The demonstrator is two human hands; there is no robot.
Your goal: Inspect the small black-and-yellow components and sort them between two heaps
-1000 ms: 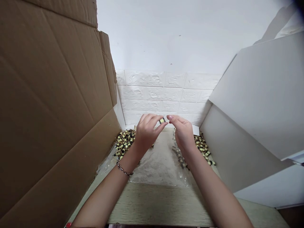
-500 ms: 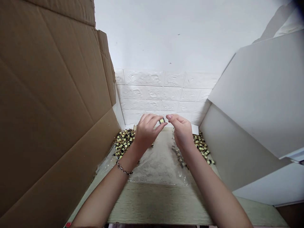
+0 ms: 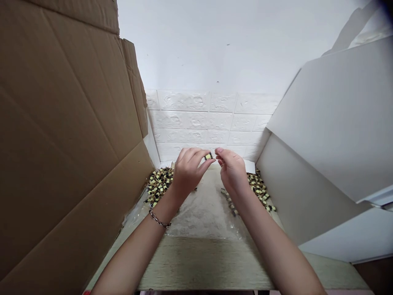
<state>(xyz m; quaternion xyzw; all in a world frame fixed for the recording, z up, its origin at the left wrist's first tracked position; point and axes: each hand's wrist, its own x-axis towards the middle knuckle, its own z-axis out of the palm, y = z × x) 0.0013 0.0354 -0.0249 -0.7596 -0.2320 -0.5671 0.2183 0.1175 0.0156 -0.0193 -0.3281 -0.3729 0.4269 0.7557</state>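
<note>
Between the thumb and fingers of my left hand (image 3: 189, 170) is a small transformer (image 3: 208, 156), yellow in the middle with black ends and short pins. It is held up over the table, at the level of the wall's foot. Just to its right, my right hand (image 3: 231, 166) has thumb and forefinger pinched together, close to the pins. Whatever those fingertips hold, if anything, is too small to make out. A pile of similar transformers (image 3: 159, 182) lies left of my left wrist. Another pile of transformers (image 3: 260, 188) lies beyond my right forearm, partly hidden by it.
A clear plastic sheet (image 3: 202, 217) covers part of the pale green table (image 3: 202, 262). Tall brown cardboard (image 3: 70, 123) stands on the left, and white panels (image 3: 331, 119) stand on the right. Behind is a white brick-patterned wall (image 3: 184, 119).
The whole view has shifted slightly. My left hand keeps its hold on the transformer, and my right fingertips stay pinched beside it, with the other right fingers a little more visible.
</note>
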